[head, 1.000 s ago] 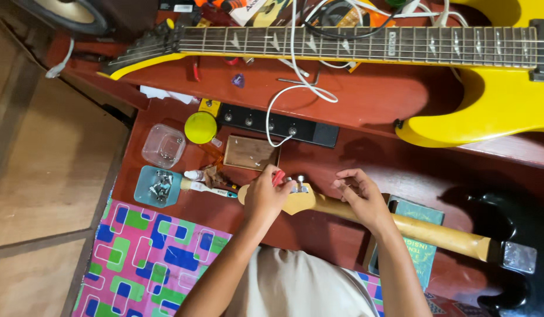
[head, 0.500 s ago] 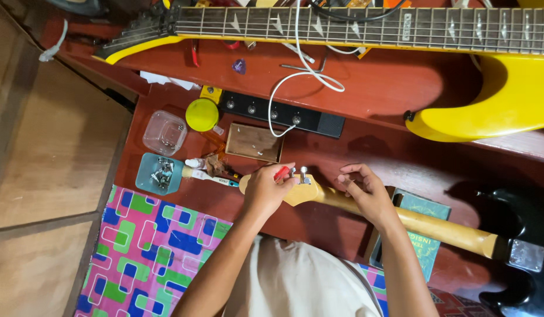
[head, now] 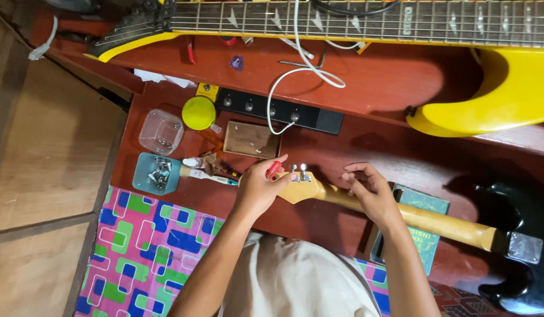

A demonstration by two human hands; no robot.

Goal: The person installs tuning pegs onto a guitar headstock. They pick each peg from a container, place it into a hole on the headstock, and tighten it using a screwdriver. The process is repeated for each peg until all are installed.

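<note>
A black electric guitar lies across the red-brown bench, its pale wooden neck pointing left to the headstock with metal tuner posts. My left hand is on the headstock's left end, fingers closed on a small red-handled tool. My right hand rests over the neck just right of the headstock, fingers curled, holding nothing that I can see.
A yellow guitar lies on the raised shelf behind. On the bench sit a black control box with a white cable, a yellow ball, a clear tub, a blue tray of metal parts, a wooden block and a green book. A patterned cloth covers the near-left.
The view has drifted slightly, so everything sits a little higher in frame. Both hands stay at the headstock and neck with only small finger movements.
</note>
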